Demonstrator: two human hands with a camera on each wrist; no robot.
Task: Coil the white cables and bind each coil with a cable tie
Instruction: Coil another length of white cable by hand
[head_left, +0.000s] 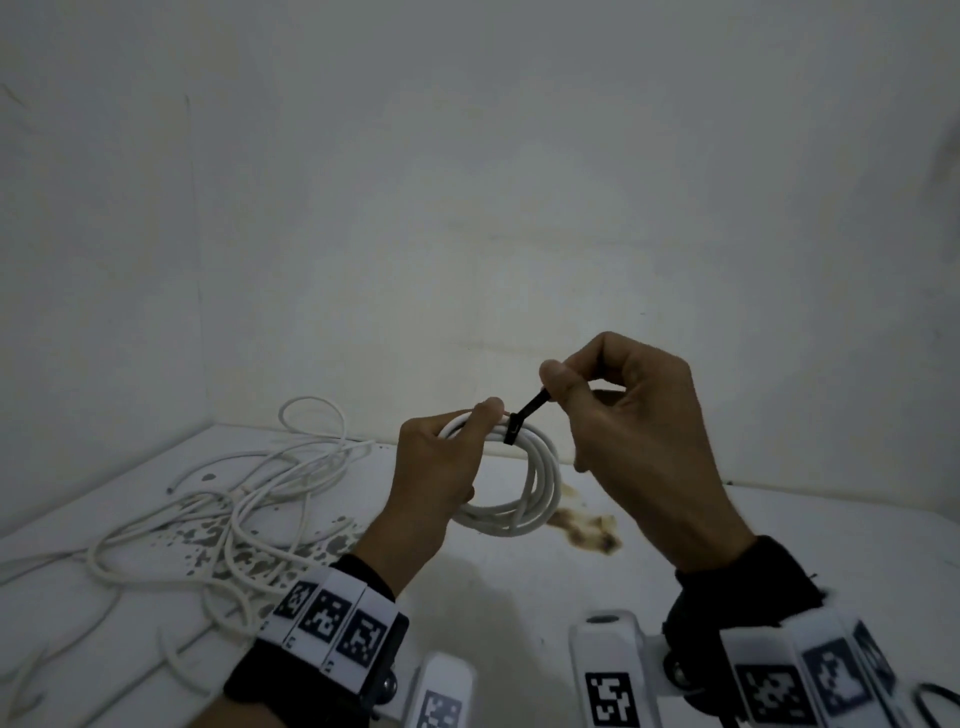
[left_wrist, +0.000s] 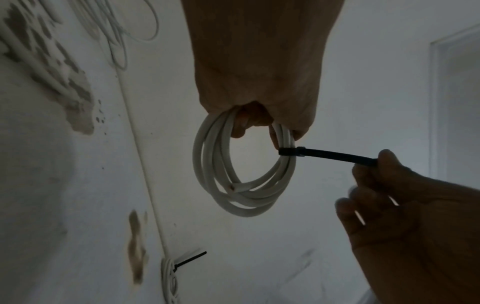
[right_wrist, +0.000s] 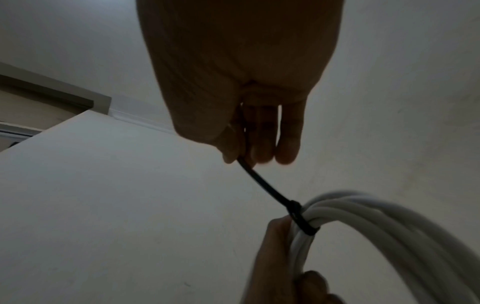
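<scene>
A coil of white cable (head_left: 540, 483) (left_wrist: 233, 185) (right_wrist: 376, 222) hangs above the table, gripped at its top by my left hand (head_left: 447, 457) (left_wrist: 259, 72) (right_wrist: 280, 257). A black cable tie (head_left: 524, 415) (left_wrist: 330, 153) (right_wrist: 272, 194) is wrapped tight round the coil's strands just right of my left thumb. My right hand (head_left: 634, 415) (left_wrist: 405, 205) (right_wrist: 241, 102) pinches the tie's free tail between thumb and forefinger, up and to the right of the coil, with the tail drawn straight.
Several loose white cables (head_left: 234, 493) lie tangled on the left of the stained white table (head_left: 779, 545). In the left wrist view a bound coil (left_wrist: 168, 277) with a black tie tail lies on the table. White walls close the back and left.
</scene>
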